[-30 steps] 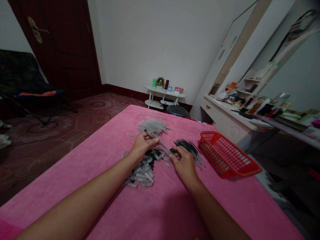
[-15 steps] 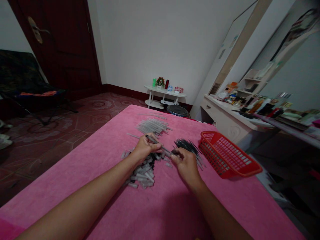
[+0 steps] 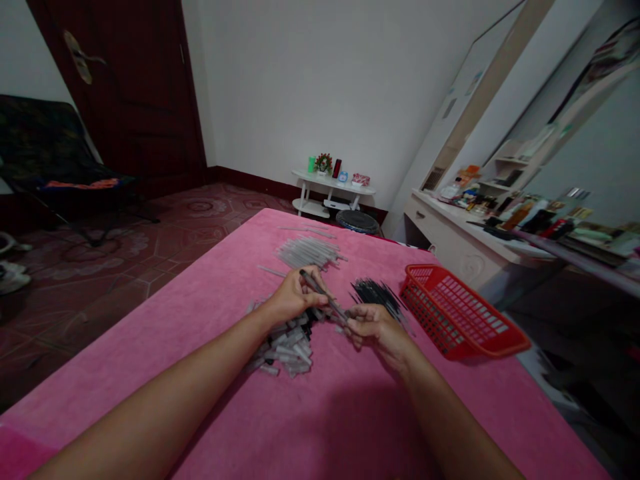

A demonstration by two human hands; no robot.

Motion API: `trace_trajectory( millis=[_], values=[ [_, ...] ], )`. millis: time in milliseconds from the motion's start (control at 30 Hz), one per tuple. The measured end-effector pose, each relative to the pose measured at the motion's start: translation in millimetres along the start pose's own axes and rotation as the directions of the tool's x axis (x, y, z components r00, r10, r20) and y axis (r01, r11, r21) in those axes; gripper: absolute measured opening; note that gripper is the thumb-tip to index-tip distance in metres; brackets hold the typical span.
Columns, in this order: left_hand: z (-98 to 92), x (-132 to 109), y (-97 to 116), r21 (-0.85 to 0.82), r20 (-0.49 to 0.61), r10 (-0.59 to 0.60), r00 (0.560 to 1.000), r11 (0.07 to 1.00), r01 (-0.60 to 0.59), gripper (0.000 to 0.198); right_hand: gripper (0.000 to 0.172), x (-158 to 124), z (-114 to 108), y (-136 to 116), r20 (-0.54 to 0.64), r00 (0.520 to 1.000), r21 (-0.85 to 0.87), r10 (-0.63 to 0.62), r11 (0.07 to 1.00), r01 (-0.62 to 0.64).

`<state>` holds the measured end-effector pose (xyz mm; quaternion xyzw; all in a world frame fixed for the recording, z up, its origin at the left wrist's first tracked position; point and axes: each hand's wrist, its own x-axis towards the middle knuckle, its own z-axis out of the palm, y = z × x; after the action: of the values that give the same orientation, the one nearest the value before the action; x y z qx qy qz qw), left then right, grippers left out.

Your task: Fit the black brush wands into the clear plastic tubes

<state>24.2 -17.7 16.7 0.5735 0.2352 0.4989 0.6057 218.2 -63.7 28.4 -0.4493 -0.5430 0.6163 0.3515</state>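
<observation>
A slim pen [image 3: 320, 291], grey with a dark upper end, slants between my two hands above the pink cloth. My left hand [image 3: 299, 293] is closed round its upper part. At the lower end, the fingertips of my right hand [image 3: 373, 328] pinch the tip; whether they also hold a small part there I cannot make out. Pale and black pen caps [image 3: 287, 350] lie heaped under my left hand. Clear pen barrels [image 3: 307, 252] are piled beyond it. Dark thin refills [image 3: 377, 295] lie just past my right hand.
A red plastic basket [image 3: 460, 313] stands on the pink cloth [image 3: 200, 320] to the right of the refills. Farther right is a dresser [image 3: 450, 230] with bottles. A low white shelf [image 3: 333, 181] is against the far wall, and a folding chair [image 3: 60, 160] at left.
My right hand has turned and shifted slightly down at the pen's lower end; the dark piece by its fingers no longer shows. My left hand has moved slightly right with the pen.
</observation>
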Motion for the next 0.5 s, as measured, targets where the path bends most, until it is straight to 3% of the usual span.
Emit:
trace_trajectory(
  millis=[167,267,300,333,400,467,500],
  values=[
    [0.7,5,-3,0.114,-0.007,0.004,1.0,0.993,-0.003,0.035,0.029,-5,0,-22,-0.076,0.986,-0.26,-0.15,0.957,0.126],
    [-13.0,11,-2,0.278,-0.017,0.094,0.995,0.957,-0.086,0.032,0.03,-13,-21,-44,-0.253,0.928,-0.351,-0.275,0.92,0.177],
    [-21.2,12,-1,0.393,-0.062,0.144,0.988,0.913,-0.109,0.029,0.029,-18,-33,-50,-0.361,0.872,-0.379,-0.331,0.906,0.187],
    [-30.9,14,0,0.53,-0.117,0.184,0.976,0.842,-0.095,0.027,0.029,-23,-47,-57,-0.475,0.786,-0.426,-0.396,0.885,0.188],
    [-52.8,15,1,0.775,-0.197,0.274,0.941,0.631,-0.022,0.026,0.031,-36,-79,-66,-0.634,0.572,-0.584,-0.521,0.807,0.088],
    [-74.2,14,0,0.914,-0.217,0.307,0.927,0.396,0.083,0.026,0.032,-50,-114,-69,-0.684,0.393,-0.716,-0.615,0.67,-0.198],
    [-83.5,14,-2,0.947,-0.22,0.294,0.93,0.292,0.132,0.026,0.032,-57,-130,-69,-0.677,0.359,-0.736,-0.643,0.581,-0.348]
  ],
)
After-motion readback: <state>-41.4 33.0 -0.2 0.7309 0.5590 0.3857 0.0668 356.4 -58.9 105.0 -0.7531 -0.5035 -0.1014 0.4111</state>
